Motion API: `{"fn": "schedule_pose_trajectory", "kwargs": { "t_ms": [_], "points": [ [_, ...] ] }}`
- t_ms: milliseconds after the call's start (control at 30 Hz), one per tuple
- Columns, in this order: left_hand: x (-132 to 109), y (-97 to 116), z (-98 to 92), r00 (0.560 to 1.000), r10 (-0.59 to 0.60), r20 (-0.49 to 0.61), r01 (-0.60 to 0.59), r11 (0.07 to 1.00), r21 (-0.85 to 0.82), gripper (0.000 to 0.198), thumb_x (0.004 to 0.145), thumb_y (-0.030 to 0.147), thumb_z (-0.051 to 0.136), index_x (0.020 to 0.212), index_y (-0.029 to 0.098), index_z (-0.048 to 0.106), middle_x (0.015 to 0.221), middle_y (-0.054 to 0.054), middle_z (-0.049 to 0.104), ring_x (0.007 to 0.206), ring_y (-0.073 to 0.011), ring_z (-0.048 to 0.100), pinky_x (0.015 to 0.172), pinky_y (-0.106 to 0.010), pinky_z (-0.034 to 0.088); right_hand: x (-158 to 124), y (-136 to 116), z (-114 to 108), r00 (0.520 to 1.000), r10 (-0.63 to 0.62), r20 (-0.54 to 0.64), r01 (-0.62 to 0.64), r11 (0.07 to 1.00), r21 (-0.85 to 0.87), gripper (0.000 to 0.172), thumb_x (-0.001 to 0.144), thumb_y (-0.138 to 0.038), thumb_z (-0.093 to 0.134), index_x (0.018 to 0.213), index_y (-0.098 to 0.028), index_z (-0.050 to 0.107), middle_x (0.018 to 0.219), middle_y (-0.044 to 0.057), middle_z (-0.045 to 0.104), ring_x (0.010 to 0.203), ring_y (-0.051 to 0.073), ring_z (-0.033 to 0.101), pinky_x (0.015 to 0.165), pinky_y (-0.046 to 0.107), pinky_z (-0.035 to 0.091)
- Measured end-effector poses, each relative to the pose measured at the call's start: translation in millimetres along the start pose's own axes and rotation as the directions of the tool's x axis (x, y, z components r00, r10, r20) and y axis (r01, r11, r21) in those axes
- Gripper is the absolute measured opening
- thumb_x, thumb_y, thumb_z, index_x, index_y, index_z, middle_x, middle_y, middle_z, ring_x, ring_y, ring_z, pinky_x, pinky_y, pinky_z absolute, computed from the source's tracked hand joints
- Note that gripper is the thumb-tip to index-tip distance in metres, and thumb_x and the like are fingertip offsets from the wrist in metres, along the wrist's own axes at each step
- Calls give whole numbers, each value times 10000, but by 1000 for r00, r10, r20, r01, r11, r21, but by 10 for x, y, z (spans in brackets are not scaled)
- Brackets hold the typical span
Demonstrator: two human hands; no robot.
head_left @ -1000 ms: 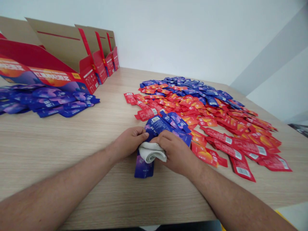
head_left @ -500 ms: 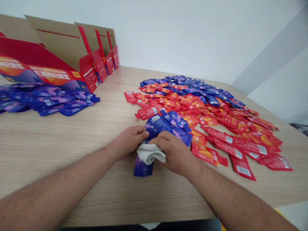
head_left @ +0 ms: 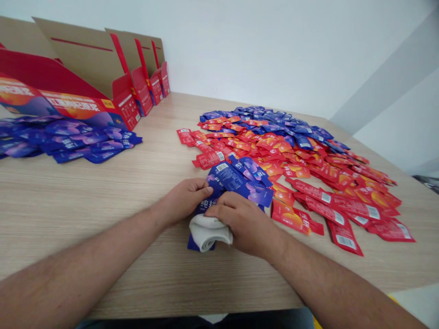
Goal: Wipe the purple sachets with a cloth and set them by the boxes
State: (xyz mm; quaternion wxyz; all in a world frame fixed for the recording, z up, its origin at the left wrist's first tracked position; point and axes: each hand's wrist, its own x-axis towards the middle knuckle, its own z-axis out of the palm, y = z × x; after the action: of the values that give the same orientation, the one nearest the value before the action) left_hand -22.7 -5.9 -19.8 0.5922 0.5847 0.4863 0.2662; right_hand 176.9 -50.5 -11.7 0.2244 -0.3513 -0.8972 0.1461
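My left hand (head_left: 185, 197) is closed on the upper left edge of a blue-purple pouch (head_left: 205, 205) lying on the table in front of me. A rolled white cloth (head_left: 209, 234) is gripped in my right hand (head_left: 244, 221) and rests over the pouch's lower part, hiding most of it. Just beyond my hands lie more blue pouches (head_left: 236, 180), one showing a barcode. Red pouches (head_left: 291, 218) spread out to the right of my right hand.
A large heap of red pouches (head_left: 270, 146) covers the back right of the table (head_left: 154, 278), with blue pouches (head_left: 274, 119) along its far side. At the left, blue pouches (head_left: 75, 140) are piled before open red cardboard boxes (head_left: 126, 105). A white wall (head_left: 247, 50) stands behind.
My right hand has slid the cloth down the pouch toward me and slightly left, uncovering white lettering. My left hand has stayed in place.
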Motion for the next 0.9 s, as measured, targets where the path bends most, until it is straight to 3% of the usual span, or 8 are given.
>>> {"fn": "schedule_pose_trajectory", "kwargs": {
  "t_ms": [167, 333, 500, 633, 800, 900],
  "points": [
    [5, 5, 3, 999, 39, -26, -39, 999, -1, 333, 834, 472, 616, 690, 195, 502, 611, 51, 449, 575, -106, 379, 554, -260, 301, 9, 34, -17, 988, 112, -103, -111, 994, 17, 231, 889, -187, 685, 1119, -209, 690, 1008, 65, 673, 966, 198, 621, 850, 336, 513],
    [-9, 26, 5, 1000, 15, -21, -15, 999, 31, 309, 831, 461, 622, 708, 186, 551, 640, 34, 514, 592, -113, 420, 561, -261, 327, -1, 12, -14, 1000, 3, 24, -3, 1000, 21, 280, 881, -183, 699, 1159, -215, 687, 1017, 63, 679, 963, 204, 622, 827, 330, 516],
    [2, 9, 11, 999, 24, -48, -25, 999, -31, 325, 819, 468, 630, 685, 201, 501, 598, 49, 459, 559, -108, 385, 533, -255, 293, 5, 58, -9, 992, 84, -93, -82, 996, 25, 237, 879, -180, 696, 1115, -197, 679, 1016, 69, 690, 978, 207, 620, 860, 346, 518],
    [-4, 10, 14, 999, 19, -28, -18, 1000, 14, 317, 818, 470, 632, 696, 189, 547, 621, 38, 509, 564, -108, 413, 544, -257, 323, 5, 47, 0, 1000, -7, -6, 7, 1000, 16, 280, 875, -174, 696, 1151, -218, 679, 1028, 71, 684, 974, 209, 620, 836, 339, 517],
    [-3, 20, 10, 998, 24, -63, -24, 1000, -8, 320, 823, 471, 621, 691, 198, 521, 595, 47, 473, 551, -109, 396, 533, -257, 301, 9, 36, 4, 993, 73, -89, -69, 996, 49, 252, 865, -177, 714, 1113, -207, 678, 1021, 62, 698, 972, 203, 619, 850, 334, 516],
    [-14, 39, 14, 998, 37, -45, -35, 999, 28, 310, 823, 445, 627, 677, 190, 527, 605, 44, 482, 561, -104, 393, 540, -256, 310, 2, 12, 1, 1000, -2, -18, 3, 1000, 28, 253, 882, -186, 696, 1132, -219, 685, 1006, 62, 687, 960, 204, 619, 825, 329, 511]
  ]
}}
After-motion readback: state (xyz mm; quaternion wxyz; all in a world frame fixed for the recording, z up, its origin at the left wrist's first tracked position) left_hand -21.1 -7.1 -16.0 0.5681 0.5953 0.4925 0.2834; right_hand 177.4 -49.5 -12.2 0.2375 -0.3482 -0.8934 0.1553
